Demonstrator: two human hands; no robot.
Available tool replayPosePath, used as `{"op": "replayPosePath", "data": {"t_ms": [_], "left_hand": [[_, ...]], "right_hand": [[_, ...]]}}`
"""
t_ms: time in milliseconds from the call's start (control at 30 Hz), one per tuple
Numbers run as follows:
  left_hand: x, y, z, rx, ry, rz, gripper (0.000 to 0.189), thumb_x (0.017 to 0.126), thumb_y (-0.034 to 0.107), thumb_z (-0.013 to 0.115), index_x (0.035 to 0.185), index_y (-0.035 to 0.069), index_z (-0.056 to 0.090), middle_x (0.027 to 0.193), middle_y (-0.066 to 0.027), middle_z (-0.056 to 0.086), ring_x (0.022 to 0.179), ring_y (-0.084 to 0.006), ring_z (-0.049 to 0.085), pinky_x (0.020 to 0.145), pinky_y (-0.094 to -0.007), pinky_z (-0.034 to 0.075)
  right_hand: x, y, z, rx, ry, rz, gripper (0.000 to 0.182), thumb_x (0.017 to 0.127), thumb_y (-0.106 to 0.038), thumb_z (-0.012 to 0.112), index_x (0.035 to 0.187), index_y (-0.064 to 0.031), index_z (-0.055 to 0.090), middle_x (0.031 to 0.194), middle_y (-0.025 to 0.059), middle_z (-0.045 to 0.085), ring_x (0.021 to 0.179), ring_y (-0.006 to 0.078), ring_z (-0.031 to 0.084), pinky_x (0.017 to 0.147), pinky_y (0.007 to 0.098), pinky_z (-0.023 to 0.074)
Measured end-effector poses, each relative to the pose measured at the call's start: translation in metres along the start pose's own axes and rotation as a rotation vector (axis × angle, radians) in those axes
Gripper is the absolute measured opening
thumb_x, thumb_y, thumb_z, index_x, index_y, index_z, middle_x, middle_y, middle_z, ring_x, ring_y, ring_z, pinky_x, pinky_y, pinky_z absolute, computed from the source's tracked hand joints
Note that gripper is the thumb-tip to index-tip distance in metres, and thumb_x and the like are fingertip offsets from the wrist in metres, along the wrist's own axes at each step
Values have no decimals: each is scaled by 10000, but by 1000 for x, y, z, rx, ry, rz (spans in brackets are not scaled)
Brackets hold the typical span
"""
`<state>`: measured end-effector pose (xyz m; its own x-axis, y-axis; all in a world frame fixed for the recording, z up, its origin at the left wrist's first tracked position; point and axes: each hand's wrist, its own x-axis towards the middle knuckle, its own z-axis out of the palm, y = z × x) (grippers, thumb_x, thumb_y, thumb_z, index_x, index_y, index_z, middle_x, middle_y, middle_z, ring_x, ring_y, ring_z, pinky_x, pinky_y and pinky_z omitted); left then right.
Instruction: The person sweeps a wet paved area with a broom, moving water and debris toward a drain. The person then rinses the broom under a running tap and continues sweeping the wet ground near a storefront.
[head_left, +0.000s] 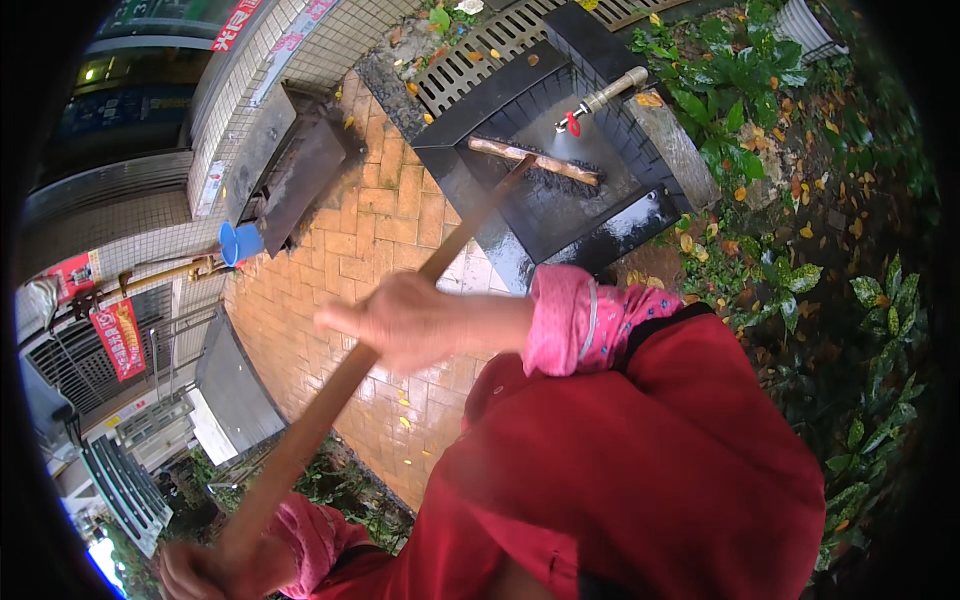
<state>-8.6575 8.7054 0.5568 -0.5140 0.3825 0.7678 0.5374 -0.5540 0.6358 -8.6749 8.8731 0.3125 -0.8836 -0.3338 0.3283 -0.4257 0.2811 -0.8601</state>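
A long wooden handle (324, 401) runs slantwise across the view, and both my hands are closed around it. My right hand (424, 322), slightly blurred, grips it near the middle. Lower down, at the left, my left hand (225, 570) holds it close to its upper end. The handle leads to a push broom head (534, 160) with a wooden block and dark bristles. That head lies inside a low black-tiled wash basin (495, 94). Over it, a metal tap (600, 97) with a red lever lets out a spray of water.
Wet orange brick paving (360, 225) lies before me. A slotted drain grate (480, 60) borders the basin. Leafy plants (739, 97) and fallen leaves fill the right side. Dark metal panels (300, 180) and a blue bucket (241, 241) stand by a tiled wall (322, 45).
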Motion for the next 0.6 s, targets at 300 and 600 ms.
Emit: {"op": "replayPosePath", "data": {"t_ms": [300,600], "left_hand": [[-156,-155,8,131,-45,-595,351,841,403,506,685,90,482,541,10,422,448,-133,401,432,-278,306],[-35,-28,6,70,17,-201,321,845,290,500,584,155,370,418,78,347,349,-41,320,392,-214,276]], "right_hand": [[-101,200,83,8,-52,371,208,744,-195,563,928,-103,535,801,98,611,783,280,585,702,383,419],[-22,39,7,9,-128,195,547,603,-35,551,1122,-113,395,566,98,516,573,300,541,574,370,411]]}}
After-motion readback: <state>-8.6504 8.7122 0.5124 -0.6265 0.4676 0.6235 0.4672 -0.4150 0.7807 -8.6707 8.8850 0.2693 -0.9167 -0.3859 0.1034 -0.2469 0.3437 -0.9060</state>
